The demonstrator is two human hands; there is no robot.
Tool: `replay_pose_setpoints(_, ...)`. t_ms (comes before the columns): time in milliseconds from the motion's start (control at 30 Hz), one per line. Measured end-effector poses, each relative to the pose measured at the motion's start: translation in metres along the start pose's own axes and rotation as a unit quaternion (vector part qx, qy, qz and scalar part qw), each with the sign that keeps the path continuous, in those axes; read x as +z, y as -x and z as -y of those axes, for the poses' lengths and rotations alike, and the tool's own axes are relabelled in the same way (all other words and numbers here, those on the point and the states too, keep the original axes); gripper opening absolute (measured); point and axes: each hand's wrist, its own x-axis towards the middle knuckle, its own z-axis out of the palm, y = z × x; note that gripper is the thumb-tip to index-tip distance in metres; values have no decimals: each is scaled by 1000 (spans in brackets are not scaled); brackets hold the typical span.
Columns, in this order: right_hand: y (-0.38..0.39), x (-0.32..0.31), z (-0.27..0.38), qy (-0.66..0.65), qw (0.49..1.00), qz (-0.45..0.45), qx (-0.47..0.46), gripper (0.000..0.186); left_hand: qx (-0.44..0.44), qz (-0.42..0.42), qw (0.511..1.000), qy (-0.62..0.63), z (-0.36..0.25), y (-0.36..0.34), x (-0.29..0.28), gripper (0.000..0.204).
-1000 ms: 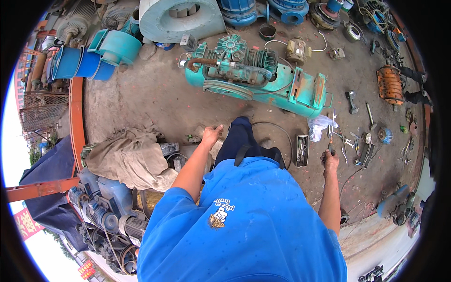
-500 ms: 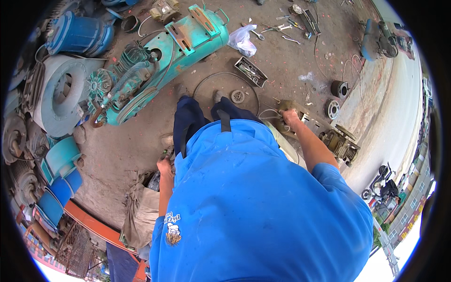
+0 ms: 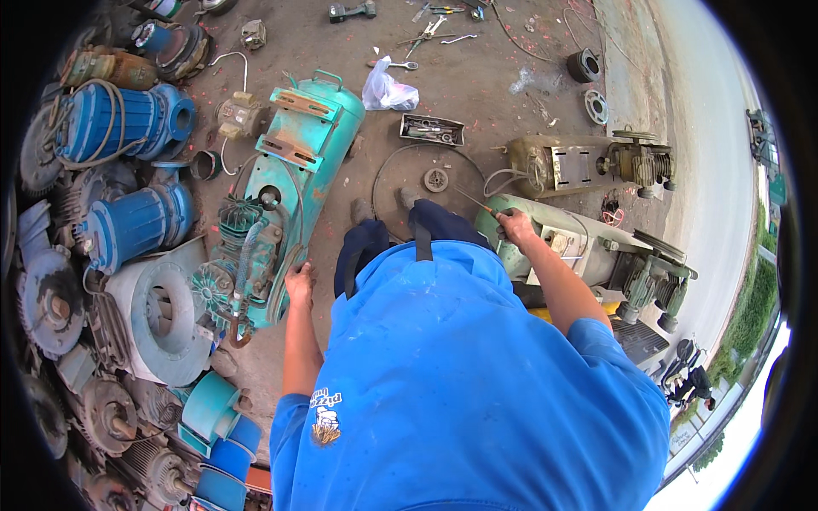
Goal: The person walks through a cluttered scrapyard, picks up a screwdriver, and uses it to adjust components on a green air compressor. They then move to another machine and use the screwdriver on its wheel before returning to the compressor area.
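My right hand (image 3: 515,228) is closed around the handle of a screwdriver (image 3: 474,198), its thin shaft pointing forward and left. It hovers above the pale green tank of an air compressor (image 3: 509,207) on my right. My left hand (image 3: 298,284) hangs beside the teal air compressor (image 3: 322,140), close to its pulley end, with loosely bent fingers and nothing seen in them. Ahead of my feet, a round metal pulley (image 3: 435,180) lies on the ground inside a loop of black hose or belt (image 3: 377,176).
Blue motors (image 3: 136,223), a grey blower housing (image 3: 162,311) and other machines crowd the left. A brown compressor (image 3: 532,166) lies ahead right. Farther forward are a tool tray (image 3: 432,130), a plastic bag (image 3: 388,88), loose wrenches (image 3: 426,36) and a cordless drill (image 3: 352,11).
The view has shifted, bringing the pale green compressor fully in at right. My left hand now appears beside the teal compressor, and the screwdriver in my right hand shows clearly.
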Motion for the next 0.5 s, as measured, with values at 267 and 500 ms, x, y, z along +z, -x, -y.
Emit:
replay_pose_setpoints(267,51,8,-95,-82,989,-96,74,34,73,104,971,-204,-67,-49,45,22)
replay_pose_setpoints(500,27,21,-182,-66,984,-148,79,24,161,132,931,-300,-82,-95,83,26)
